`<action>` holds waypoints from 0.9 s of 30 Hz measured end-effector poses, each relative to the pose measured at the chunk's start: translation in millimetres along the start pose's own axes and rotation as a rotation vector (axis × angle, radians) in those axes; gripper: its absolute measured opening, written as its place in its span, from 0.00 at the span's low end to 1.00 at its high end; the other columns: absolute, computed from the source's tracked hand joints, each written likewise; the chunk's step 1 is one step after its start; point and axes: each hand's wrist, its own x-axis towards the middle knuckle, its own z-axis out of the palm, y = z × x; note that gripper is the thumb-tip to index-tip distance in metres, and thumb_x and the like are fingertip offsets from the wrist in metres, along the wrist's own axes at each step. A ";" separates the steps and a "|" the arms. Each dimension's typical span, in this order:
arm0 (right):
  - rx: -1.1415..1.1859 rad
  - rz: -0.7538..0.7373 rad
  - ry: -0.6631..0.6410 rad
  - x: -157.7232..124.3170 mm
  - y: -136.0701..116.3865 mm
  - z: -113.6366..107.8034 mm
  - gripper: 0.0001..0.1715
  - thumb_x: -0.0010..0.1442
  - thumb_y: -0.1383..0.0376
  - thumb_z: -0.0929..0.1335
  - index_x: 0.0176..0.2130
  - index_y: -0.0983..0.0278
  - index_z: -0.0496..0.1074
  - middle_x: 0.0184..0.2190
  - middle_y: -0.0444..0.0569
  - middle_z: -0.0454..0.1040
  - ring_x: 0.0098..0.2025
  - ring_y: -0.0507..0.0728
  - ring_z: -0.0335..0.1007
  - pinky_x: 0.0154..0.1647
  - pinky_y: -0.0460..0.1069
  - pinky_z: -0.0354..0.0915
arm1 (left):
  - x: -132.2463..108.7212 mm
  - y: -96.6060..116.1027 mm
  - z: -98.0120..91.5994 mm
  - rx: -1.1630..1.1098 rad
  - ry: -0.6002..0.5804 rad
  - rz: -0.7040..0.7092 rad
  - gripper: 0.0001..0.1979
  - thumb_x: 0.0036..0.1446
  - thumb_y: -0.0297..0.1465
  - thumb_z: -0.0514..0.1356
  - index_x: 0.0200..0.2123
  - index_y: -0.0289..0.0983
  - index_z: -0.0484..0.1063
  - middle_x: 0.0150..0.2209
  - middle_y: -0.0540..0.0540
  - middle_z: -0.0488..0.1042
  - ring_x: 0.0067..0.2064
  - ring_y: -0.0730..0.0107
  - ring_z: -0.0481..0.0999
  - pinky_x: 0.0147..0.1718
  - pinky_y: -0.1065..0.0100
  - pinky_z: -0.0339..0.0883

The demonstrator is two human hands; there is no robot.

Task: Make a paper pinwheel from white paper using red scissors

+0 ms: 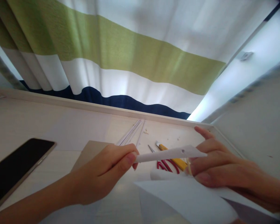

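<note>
My left hand (118,168) is closed round one end of a thin white rolled paper tube (163,155). The tube points to the right; its far end is cut slanted and has a small dark hole near it. My right hand (214,161) is beside that end, thumb and fingers pinched together on a thin yellowish strip (189,167), its little finger stretched out. Whether the strip is a band or a bit of tape I cannot tell. Under the right hand lies a curled sheet of white paper (184,196), close to the camera.
Red-handled scissors (164,165) and a yellow utility knife (175,157) lie behind the tube. Thin white strips (132,132) and small scraps are further back. A beige card (90,152) is partly behind my left hand. A black phone (18,168) lies left; a striped curtain (130,46) hangs beyond.
</note>
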 end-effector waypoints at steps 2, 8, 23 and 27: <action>0.013 0.020 0.013 0.4 -1.3 0.8 0.06 0.53 0.61 0.66 0.32 0.58 0.72 0.25 0.42 0.75 0.29 0.56 0.70 0.58 0.59 0.49 | 0.4 -0.5 -1.0 -0.010 0.003 0.020 0.15 0.59 0.33 0.43 0.25 0.37 0.63 0.20 0.54 0.59 0.23 0.76 0.59 0.25 0.72 0.51; 0.064 0.085 0.109 -0.5 -5.3 6.1 0.06 0.53 0.60 0.65 0.30 0.56 0.73 0.22 0.41 0.74 0.25 0.54 0.69 0.57 0.59 0.50 | -0.6 -6.3 -1.1 -0.015 0.101 0.050 0.09 0.57 0.33 0.46 0.28 0.37 0.62 0.23 0.53 0.62 0.24 0.75 0.61 0.22 0.73 0.53; 0.060 0.159 0.167 -2.3 -9.0 9.4 0.06 0.51 0.58 0.67 0.27 0.53 0.74 0.20 0.41 0.74 0.24 0.55 0.68 0.57 0.59 0.50 | -1.4 -11.1 -1.0 0.112 0.243 0.204 0.04 0.53 0.30 0.50 0.30 0.38 0.63 0.22 0.52 0.62 0.22 0.75 0.60 0.21 0.70 0.53; 0.044 0.183 0.189 -3.4 -8.9 9.7 0.06 0.50 0.59 0.67 0.26 0.53 0.74 0.19 0.41 0.73 0.24 0.55 0.67 0.57 0.58 0.51 | -1.5 -13.3 -0.3 0.107 0.232 0.233 0.04 0.53 0.29 0.50 0.30 0.38 0.64 0.22 0.52 0.62 0.22 0.75 0.60 0.22 0.70 0.52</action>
